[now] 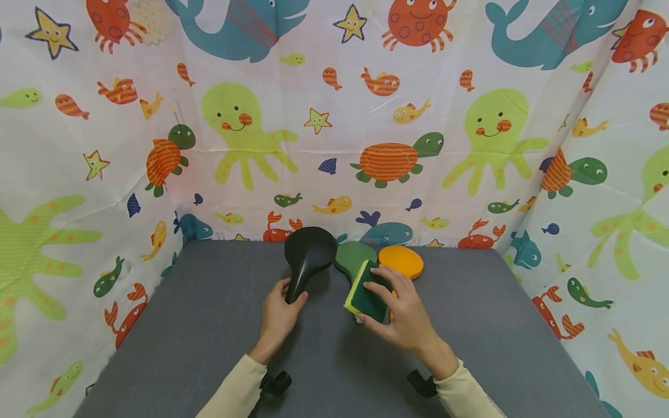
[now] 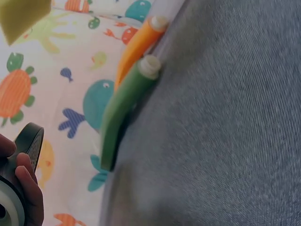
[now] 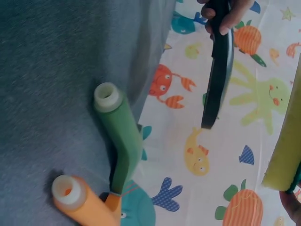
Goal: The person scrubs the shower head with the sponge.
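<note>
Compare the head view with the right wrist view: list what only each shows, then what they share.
Only the head view shows both hands whole: the left hand gripping the black paddle by its handle, the right hand holding the sponge, and the grey table. Only the right wrist view shows the hollow handle ends of the green paddle and orange paddle. Both show all three paddles, the sponge and the sea-creature curtain.

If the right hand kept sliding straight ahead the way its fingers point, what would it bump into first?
Probably the green paddle-shaped piece, just beyond the green-and-yellow sponge that the right hand holds; depth is uncertain.
</note>
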Tool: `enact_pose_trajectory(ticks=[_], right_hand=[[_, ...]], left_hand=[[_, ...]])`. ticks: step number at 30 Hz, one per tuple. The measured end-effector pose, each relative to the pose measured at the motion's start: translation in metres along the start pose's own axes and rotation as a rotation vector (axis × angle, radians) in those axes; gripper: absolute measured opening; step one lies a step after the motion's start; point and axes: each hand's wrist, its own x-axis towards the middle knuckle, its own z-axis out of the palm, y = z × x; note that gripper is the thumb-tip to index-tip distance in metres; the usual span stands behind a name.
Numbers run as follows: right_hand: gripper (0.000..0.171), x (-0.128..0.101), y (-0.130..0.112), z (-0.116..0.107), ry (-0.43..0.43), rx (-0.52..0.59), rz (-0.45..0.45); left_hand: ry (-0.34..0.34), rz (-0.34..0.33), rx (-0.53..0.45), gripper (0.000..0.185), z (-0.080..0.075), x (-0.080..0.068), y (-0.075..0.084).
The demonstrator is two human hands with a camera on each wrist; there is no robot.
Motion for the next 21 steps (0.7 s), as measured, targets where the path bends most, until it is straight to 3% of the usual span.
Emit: enact_pose_trajectory(ticks=[6,21], right_hand=[[0.052,0.007,-0.006,0.002,0.022,0.001,-0.016],[0.053,0.016,-0.016,0.003,0.036,-0.005,-0.047]], left_hand=[[-0.007,0.060,-0.015,0.051,-0.006,-0.011,0.015],[-0.055,0.154,-0.006,0.050,-0.011,-0.033,0.034]])
